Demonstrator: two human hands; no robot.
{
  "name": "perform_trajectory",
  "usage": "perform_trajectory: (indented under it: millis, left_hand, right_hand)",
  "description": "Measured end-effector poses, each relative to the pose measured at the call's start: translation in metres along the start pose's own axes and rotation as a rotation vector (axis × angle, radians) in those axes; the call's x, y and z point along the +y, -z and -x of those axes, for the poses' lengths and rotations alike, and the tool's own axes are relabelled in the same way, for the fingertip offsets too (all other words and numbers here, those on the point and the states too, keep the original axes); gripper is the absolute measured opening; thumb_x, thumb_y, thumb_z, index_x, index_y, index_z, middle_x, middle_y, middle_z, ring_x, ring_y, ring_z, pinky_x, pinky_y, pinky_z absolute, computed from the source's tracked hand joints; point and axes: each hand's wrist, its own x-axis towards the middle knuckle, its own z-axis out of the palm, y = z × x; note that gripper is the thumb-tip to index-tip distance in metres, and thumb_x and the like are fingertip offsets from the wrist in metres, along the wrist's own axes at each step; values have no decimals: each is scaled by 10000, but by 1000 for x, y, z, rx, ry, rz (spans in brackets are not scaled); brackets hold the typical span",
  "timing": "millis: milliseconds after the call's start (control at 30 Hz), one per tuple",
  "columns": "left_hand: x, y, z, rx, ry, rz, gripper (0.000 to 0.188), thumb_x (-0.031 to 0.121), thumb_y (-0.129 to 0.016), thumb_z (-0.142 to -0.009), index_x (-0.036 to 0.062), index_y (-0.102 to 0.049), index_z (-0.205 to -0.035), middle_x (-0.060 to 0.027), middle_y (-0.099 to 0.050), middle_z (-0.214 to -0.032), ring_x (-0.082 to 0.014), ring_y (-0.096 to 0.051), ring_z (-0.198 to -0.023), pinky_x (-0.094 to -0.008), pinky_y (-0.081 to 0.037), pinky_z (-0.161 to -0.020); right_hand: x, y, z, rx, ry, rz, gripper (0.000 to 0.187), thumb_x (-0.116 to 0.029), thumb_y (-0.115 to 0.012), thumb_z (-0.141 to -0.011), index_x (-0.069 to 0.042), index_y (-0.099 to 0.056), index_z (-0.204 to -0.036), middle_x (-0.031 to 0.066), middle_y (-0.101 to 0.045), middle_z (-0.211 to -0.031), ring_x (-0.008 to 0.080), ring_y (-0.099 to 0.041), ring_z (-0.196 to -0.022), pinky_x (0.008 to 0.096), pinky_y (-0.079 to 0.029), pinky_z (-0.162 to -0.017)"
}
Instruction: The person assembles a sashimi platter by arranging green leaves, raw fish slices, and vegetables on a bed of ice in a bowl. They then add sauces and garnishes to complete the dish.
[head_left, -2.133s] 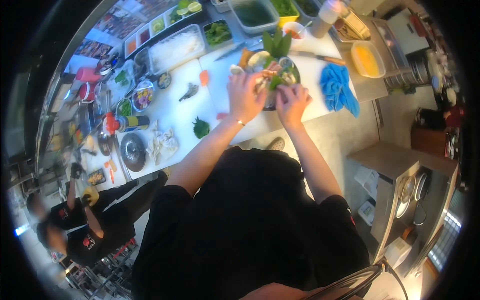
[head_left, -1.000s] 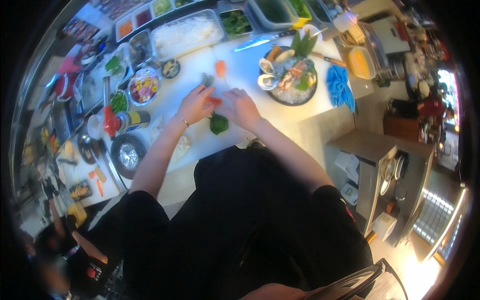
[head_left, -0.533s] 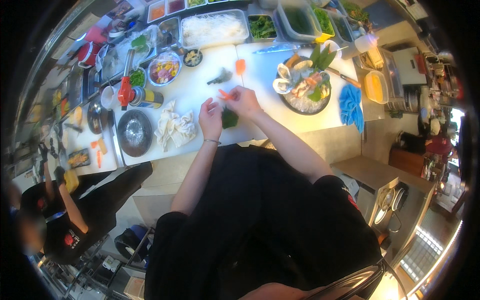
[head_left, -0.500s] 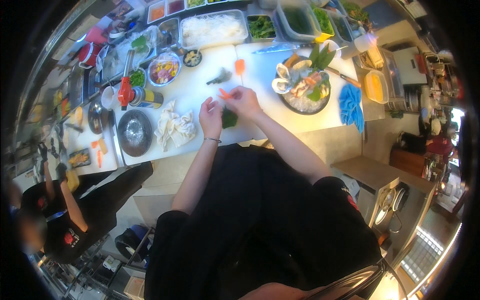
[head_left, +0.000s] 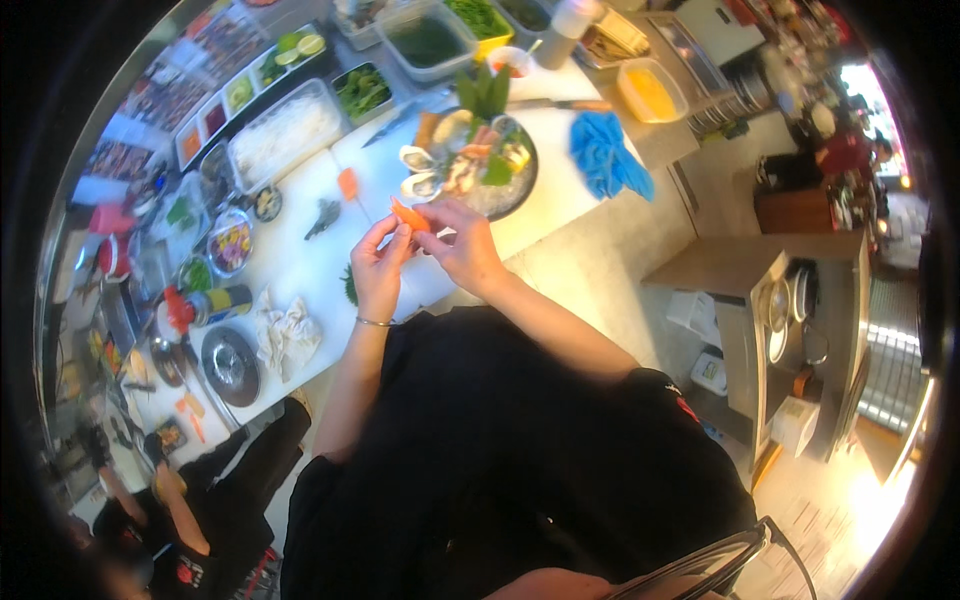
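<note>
Two hands (head_left: pixel 466 248), red-marked sleeve (head_left: pixel 662 402)

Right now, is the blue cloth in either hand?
No, the crumpled blue cloth lies right of the dark round dish, while the left hand and right hand meet at an orange slice.

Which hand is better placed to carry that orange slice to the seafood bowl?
Probably the right hand: both hands hold the orange slice, but the right is closer to the dark bowl. The left hand sits farther left.
</note>
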Motion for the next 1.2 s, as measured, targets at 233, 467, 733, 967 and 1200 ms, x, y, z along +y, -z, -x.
perform_trajectory:
  millis: [233,467,733,967,1200]
  left_hand:
    - [1,-24,-11,-253,56,-214,322,127,-704,-1136,-73,-722,-1388,-115,-787,-1244,-210,-809,-1082,-332,-674,-907]
    - [-12,-39,-7,-395,44,-428,265,114,-787,-1076,-19,-769,-1304,-53,-805,-1140,-133,-789,-1009,-281,-632,-867]
    - [-13,-48,-10,-361,11,-421,210,119,-823,-1051,7,-794,-1227,-27,-797,-1112,-108,-762,-970,-268,-609,-842]
    - [15,-60,-74,-295,-374,-547,157,141,-798,-1066,16,-815,-1161,-38,-762,-989,-123,-737,-917,-313,-598,-840]
    - [43,-70,-187,-248,-597,-1001,159,213,-854,-946,96,-817,-1047,-81,-799,-980,-278,-743,-910,-428,-557,-818]
  right_hand:
    - [23,50,16,-7,-207,-351,231,12,-781,-1017,22,-764,-1248,120,-789,-1169,176,-796,-949,318,-667,-818]
    - [34,63,40,116,-170,-90,148,37,-794,-983,39,-777,-1130,137,-797,-1111,212,-830,-946,337,-684,-786]
    - [31,69,36,120,-121,90,176,-19,-833,-963,-32,-808,-1137,79,-820,-1094,181,-790,-1005,331,-634,-794]
    - [26,81,-47,176,398,387,137,-88,-794,-909,-101,-813,-1045,82,-818,-1048,345,-722,-1027,487,-537,-966]
    - [40,97,-174,-12,277,626,137,-218,-813,-871,-182,-812,-1004,-11,-831,-1059,285,-649,-1204,534,-439,-1058]
